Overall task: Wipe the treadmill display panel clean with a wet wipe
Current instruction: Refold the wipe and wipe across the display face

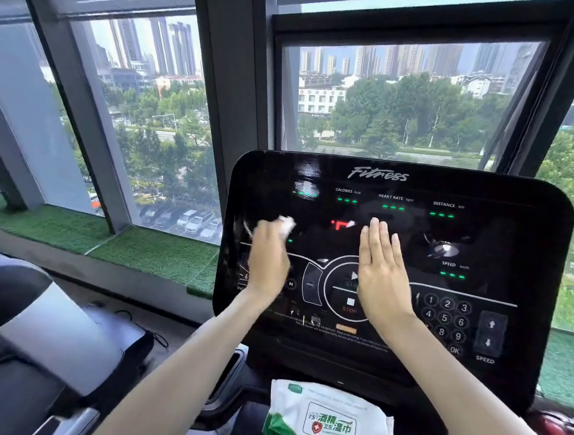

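Panel (483,239): black, glossy, long axis running left to right. Wipe (286,225): white, bunched, against the panel's left part, below the TIME readout. Left hand (268,260) grips it at the fingertips; the hand is blurred. Most of the panel lies to the right of the wipe. Right hand (382,276): flat, fingers straight and together, resting on the centre controls, directly in that rightward path. Pack (327,426) sits below the panel.

The right hand (382,276) lay flat over the middle of the display panel (504,234); the left hand (268,260), gripping a wipe (286,225), covered the part near its left edge. The top edge and right side lay free. A wipe pack (327,423) sat below the bottom edge.
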The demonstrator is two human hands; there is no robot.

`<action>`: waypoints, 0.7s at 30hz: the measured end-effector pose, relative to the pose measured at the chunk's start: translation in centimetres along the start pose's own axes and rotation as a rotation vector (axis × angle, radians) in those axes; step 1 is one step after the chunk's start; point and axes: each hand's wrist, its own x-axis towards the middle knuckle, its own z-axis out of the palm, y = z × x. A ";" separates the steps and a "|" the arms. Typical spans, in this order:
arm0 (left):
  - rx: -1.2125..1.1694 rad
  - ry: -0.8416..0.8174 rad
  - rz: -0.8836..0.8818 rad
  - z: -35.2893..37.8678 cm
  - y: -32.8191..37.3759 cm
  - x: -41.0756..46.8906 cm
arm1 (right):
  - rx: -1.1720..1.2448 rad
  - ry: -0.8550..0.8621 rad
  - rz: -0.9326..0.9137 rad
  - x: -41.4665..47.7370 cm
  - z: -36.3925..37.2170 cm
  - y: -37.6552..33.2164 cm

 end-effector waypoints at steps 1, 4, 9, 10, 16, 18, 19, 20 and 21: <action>0.001 -0.099 0.187 0.3 0.0 -0.8 | 0.017 0.021 -0.009 0.0 0.0 0.1; -0.061 -0.078 0.104 -0.2 -1.1 0.3 | 0.063 0.031 -0.034 0.0 -0.3 0.4; -0.096 0.131 -0.148 1.5 2.4 0.3 | 0.101 -0.006 -0.028 0.1 -0.9 0.5; -0.067 0.029 0.099 2.2 3.2 -0.8 | 0.101 -0.008 -0.034 0.1 -0.9 0.6; -0.170 0.123 -0.123 1.3 1.9 1.8 | 0.104 -0.024 -0.049 0.0 -1.1 0.9; -0.141 0.195 -0.262 1.5 2.8 1.9 | 0.108 -0.027 -0.049 0.0 -1.1 0.8; -0.091 0.145 -0.107 1.9 3.4 1.2 | 0.103 -0.028 -0.052 0.0 -1.1 0.9; -0.061 0.057 0.122 2.4 3.9 0.2 | 0.097 -0.030 -0.057 0.0 -1.1 1.0; -0.040 -0.045 0.339 2.7 3.9 -0.8 | 0.092 -0.030 -0.061 -0.1 -1.1 1.1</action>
